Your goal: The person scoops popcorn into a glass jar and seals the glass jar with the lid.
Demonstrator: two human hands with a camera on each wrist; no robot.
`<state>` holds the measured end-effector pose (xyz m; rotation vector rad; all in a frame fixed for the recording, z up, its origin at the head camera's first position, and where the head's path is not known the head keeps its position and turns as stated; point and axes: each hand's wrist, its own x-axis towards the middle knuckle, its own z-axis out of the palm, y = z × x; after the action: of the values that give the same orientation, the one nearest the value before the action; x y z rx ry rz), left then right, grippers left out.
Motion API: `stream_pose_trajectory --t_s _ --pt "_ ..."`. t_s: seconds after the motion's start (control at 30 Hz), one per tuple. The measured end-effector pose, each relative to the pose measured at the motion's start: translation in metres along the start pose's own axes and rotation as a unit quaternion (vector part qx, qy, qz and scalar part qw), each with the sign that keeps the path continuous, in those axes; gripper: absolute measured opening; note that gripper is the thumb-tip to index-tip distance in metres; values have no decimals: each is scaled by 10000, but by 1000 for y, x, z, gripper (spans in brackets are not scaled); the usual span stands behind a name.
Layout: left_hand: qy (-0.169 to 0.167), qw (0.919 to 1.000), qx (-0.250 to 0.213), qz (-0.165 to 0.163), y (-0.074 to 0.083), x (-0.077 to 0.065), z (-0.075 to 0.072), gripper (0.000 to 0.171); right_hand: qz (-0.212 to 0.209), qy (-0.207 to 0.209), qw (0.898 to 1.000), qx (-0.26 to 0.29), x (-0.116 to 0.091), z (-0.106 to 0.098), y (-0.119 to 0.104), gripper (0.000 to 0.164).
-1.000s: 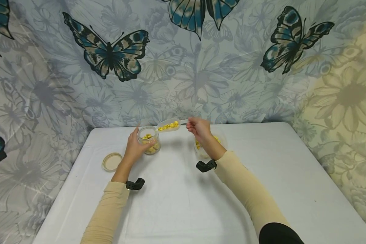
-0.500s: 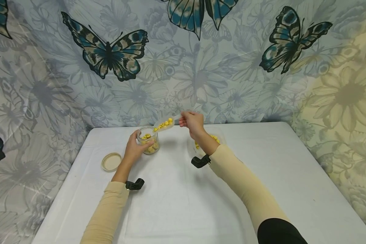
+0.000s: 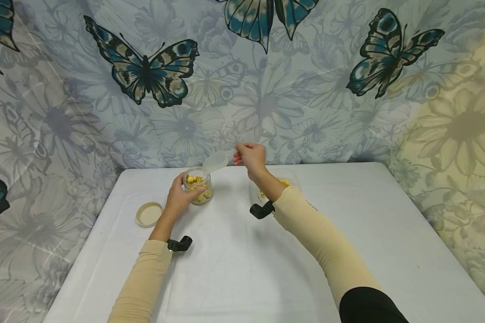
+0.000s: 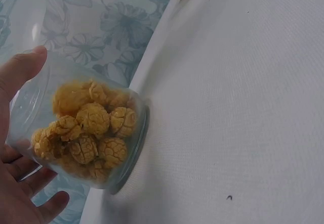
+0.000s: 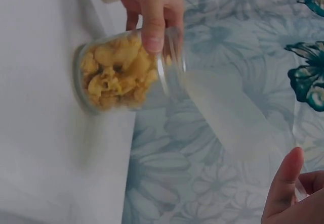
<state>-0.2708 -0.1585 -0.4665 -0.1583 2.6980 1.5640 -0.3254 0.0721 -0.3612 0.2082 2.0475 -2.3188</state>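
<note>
A clear glass jar (image 3: 204,197) stands at the table's back edge, part filled with yellow popcorn (image 4: 91,125). My left hand (image 3: 178,197) grips it round the side, the thumb in front and the fingers behind. A translucent plastic scoop (image 3: 216,161) slants down to the jar's mouth; in the right wrist view the scoop (image 5: 230,115) has its lip at the rim. My right hand (image 3: 252,158) pinches the scoop's handle, higher and to the right. No popcorn shows on the scoop.
A pale round lid (image 3: 149,214) lies left of the jar. Under my right forearm is a clear container (image 3: 255,192) with more popcorn, mostly hidden. A white cloth covers the table (image 3: 226,260), and a butterfly-patterned backdrop (image 3: 266,103) hangs close behind it.
My right hand has moved left and up, tipping the scoop steeper at the jar. The popcorn on the scoop has gone, and the jar looks fuller. My left hand stays in place.
</note>
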Motion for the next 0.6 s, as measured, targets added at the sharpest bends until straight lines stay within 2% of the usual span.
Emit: stream_pose_trajectory --t_s 0.37,0.6 --pt "47 10000 -50 -28 1 -1 0 97 29 -25 10000 34 2 -5 0 30" --pt "90 9999 -116 50 -1 -2 2 96 54 -25 10000 40 3 -7 3 26"
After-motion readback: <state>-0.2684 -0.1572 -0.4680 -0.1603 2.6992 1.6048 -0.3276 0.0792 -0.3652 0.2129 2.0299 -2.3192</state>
